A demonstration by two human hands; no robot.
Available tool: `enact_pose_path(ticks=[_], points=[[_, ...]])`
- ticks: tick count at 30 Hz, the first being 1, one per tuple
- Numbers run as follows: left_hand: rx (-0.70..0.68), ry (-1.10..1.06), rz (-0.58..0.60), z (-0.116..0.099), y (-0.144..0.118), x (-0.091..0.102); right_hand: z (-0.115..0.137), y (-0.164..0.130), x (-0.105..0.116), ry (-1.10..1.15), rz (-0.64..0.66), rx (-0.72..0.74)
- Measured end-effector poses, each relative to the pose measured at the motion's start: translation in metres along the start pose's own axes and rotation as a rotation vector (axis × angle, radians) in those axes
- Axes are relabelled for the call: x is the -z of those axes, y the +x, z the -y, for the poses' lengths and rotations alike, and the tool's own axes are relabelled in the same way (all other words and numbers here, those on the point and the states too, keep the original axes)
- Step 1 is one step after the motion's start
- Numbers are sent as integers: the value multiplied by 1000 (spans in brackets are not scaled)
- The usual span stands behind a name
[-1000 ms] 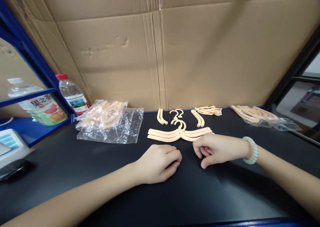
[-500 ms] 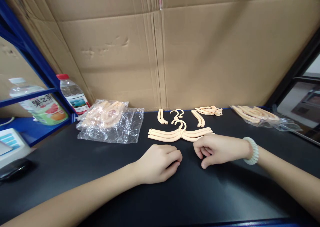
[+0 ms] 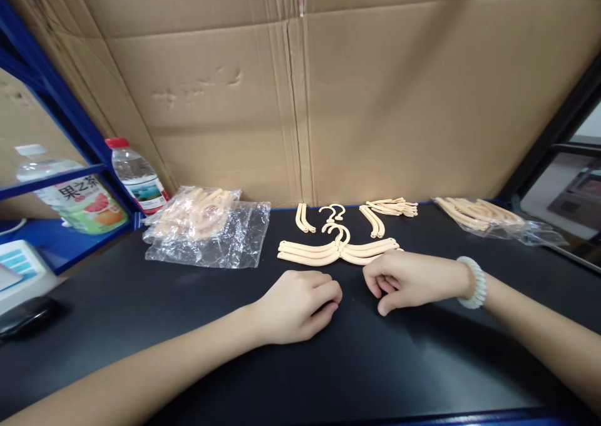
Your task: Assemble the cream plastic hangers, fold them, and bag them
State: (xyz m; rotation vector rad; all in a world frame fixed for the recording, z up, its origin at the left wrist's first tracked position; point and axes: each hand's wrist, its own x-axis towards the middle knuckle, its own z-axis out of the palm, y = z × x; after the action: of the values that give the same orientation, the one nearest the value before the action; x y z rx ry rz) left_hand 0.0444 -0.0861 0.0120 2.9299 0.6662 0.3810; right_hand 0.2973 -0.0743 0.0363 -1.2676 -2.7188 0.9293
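My left hand (image 3: 300,306) rests on the black table with its fingers curled together, and nothing shows in it. To its right, my right hand (image 3: 404,280) is loosely curled with the palm side inward, no object visible in its grasp. Just beyond both hands lie assembled cream hangers (image 3: 310,254), side by side with their hooks pointing away from me. My right hand partly covers their right end. Behind them are two loose hanger arms (image 3: 305,218), a couple of loose hooks (image 3: 331,213), and more loose arms (image 3: 372,221) with a small pile (image 3: 393,207).
A clear plastic bag (image 3: 206,226) of cream hanger parts lies at left; another bag (image 3: 483,214) is at right. Two bottles, one red-capped (image 3: 141,179) and one white-capped (image 3: 79,194), stand by the blue shelf frame (image 3: 56,88). Cardboard (image 3: 399,88) walls the back. A black mouse-like object (image 3: 28,318) lies left.
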Motion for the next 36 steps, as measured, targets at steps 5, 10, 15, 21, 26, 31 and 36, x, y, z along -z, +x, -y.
enact_pose_path(ticks=[5, 10, 15, 21, 26, 31, 36], points=[[2, 8, -1, 0, 0, 0, 0, 0, 0, 4, 8, -3], [1, 14, 2, -1, 0, 1, -1, 0, 0, 8, 12, -8], [3, 18, 3, -1, 0, 1, -1, 0, 0, 0, 4, -10], [0, 18, 8, 0, 0, 1, -1, 1, -1, 5, 7, -5], [-7, 22, 3, 0, 0, 0, -2, 0, 0, 5, 8, -6], [-3, 27, 3, 0, 0, 0, -1, 0, -1, -2, 3, -12], [-4, 28, 7, 0, -1, 0, 0, 1, 0, 0, 3, -11]])
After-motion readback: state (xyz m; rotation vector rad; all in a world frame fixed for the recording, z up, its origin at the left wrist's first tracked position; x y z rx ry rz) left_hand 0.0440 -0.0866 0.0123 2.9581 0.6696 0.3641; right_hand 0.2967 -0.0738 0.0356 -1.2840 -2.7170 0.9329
